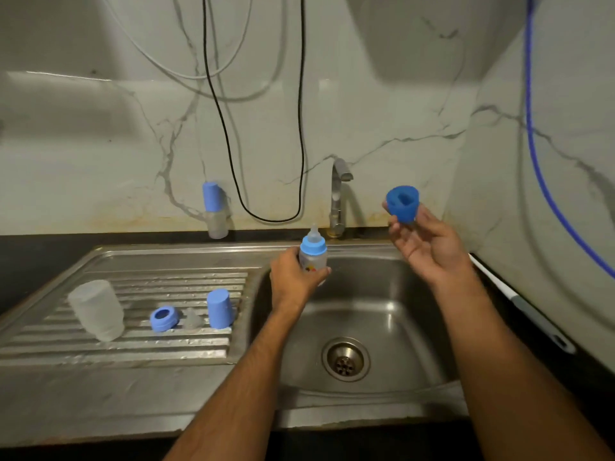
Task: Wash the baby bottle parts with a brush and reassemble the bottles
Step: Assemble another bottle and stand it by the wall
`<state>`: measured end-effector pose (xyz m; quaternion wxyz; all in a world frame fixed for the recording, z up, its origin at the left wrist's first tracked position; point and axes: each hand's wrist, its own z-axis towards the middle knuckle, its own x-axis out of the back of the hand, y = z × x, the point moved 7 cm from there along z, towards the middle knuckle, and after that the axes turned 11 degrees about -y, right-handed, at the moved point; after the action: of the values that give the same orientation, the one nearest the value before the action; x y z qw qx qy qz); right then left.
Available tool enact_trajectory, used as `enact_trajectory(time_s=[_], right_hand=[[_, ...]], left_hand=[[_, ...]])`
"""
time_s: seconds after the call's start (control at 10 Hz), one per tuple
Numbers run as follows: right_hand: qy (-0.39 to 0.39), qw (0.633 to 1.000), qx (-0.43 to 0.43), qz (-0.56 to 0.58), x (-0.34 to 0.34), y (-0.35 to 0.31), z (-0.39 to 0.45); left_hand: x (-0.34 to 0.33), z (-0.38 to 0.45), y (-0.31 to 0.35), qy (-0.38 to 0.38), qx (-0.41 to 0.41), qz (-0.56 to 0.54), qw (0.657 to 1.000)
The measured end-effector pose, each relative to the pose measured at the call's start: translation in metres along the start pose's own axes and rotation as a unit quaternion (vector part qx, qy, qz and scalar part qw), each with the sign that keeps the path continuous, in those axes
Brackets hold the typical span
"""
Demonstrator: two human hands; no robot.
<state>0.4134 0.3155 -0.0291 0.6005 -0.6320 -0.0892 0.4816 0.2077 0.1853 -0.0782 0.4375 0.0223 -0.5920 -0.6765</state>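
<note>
Forearms reach in from the near edge over a steel sink (382, 314), its drain strainer (345, 359) nearest the viewer. On the ribbed drainboard (109, 352) to the left lie, from left to right, a clear bottle body (96, 309) standing mouth down, a blue screw ring (163, 318), a clear silicone nipple (193, 317) and an upturned blue cap (218, 308). Farther in, the left hand (294, 277) wraps its fingers round a baby bottle (312, 256) with blue collar and nipple fitted, held upright over the basin's left rim. The right hand (422, 241) is raised higher, pinching a blue cap (402, 203) between thumb and fingertips, its hollow side facing the camera. Behind them stands the tap (339, 197), and an assembled capped bottle (214, 211) rests against the marble wall (100, 144), where cables (233, 128) hang.
</note>
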Motion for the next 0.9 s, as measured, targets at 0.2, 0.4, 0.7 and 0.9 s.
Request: enact_trajectory(time_s=[0.2, 0.4, 0.7, 0.9], right_hand=[[0.15, 0.703, -0.31, -0.623, 0.063, 0.086, -0.016], [0.161, 0.767, -0.24, -0.572, 0.045, 0.079, 0.008], [0.121, 0.891, 0.035, -0.435, 0.0, 0.059, 0.038], [0.081, 0.889, 0.102, -0.439, -0.018, 0.06, 0.036]], left_hand=[[-0.014, -0.007, -0.023, -0.008, 0.028, 0.01, 1.0], [-0.017, -0.006, -0.038, -0.013, 0.041, 0.016, 0.999], [-0.029, 0.004, -0.05, -0.046, 0.038, 0.013, 0.998], [-0.042, 0.005, -0.048, -0.086, 0.024, 0.034, 0.995]])
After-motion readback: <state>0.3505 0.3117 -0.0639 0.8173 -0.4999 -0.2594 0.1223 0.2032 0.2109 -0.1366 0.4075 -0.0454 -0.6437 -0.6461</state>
